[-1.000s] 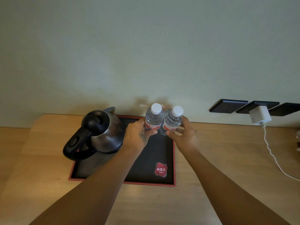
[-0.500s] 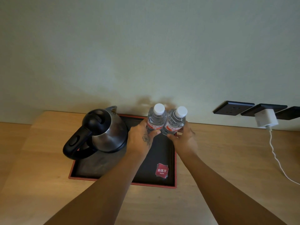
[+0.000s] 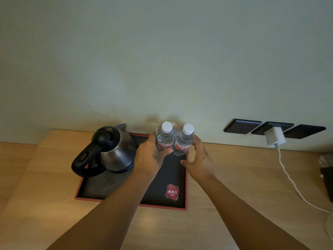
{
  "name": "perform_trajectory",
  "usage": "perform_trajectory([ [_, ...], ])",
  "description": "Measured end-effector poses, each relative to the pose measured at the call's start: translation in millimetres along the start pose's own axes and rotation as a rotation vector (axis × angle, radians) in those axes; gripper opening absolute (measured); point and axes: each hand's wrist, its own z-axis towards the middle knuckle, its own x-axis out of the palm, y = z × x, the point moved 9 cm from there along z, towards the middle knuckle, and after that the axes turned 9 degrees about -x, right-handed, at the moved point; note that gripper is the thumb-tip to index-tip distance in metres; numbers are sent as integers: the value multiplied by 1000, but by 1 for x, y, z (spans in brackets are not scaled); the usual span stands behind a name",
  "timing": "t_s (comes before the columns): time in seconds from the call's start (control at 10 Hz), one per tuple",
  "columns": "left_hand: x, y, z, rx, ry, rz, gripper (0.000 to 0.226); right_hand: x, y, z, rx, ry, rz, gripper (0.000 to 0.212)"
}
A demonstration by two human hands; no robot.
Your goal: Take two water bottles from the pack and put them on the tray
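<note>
Wooden table (image 3: 234,177) — tray (image 3: 131,204), white cable (image 3: 292,183).

A red square logo (image 3: 172,191) is sitting on the near right corner of the black tray (image 3: 131,204), showing white characters 尚客优 over a small word that looks like "Hotels", while the red labels on the two water bottles (image 3: 173,139) are staying too blurred to read.

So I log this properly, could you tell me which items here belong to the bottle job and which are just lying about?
Job:
left bottle
right bottle
tray
left hand
right hand

Lying about:
kettle
charger
cable
</note>
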Motion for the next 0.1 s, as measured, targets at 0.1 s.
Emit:
perform_trajectory([
  [0.1, -18, -20, -6, 20, -9, 29, 81, -18, 14, -6, -57, 2, -4, 104],
])
